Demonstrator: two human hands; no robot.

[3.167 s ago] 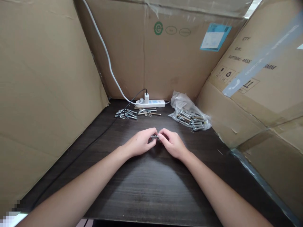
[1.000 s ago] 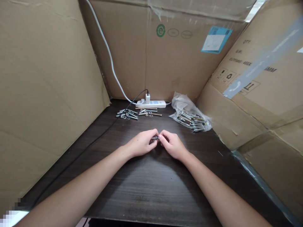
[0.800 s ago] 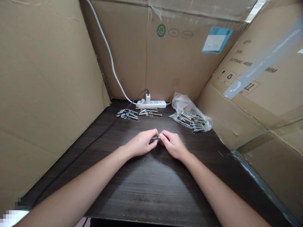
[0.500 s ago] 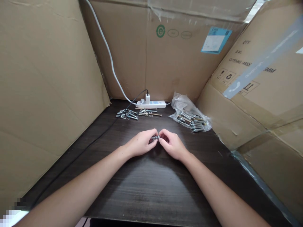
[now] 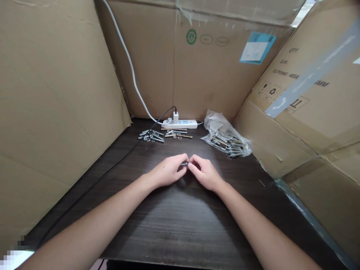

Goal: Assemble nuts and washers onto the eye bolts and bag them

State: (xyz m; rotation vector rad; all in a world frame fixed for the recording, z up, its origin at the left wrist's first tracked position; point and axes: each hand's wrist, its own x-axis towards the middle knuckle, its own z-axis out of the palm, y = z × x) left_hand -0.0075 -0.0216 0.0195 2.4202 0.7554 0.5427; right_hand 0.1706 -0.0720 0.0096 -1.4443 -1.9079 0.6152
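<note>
Gripping a metal bolt [image 5: 184, 164] in the left fingers [image 5: 182, 156] and pinching at its end with the right fingers [image 5: 195, 167], over the worktop [image 5: 180, 232]. Looks partway done; cannot tell the fit under the fingertips. Beyond the fingers, leftward, shows loose bolts and rings [image 5: 158, 138], seemingly undone; rightward, shows more bolts [image 5: 222, 141] in a clear bag [image 5: 215, 120], perhaps finished.

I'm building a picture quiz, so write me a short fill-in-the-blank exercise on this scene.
1. The small part between the left hand and the right hand is made of ____.
2. The plastic bag lies to the ____ of the power strip.
3. The thin cable crossing the table is coloured ____.
Missing words: metal; right; black.
</note>
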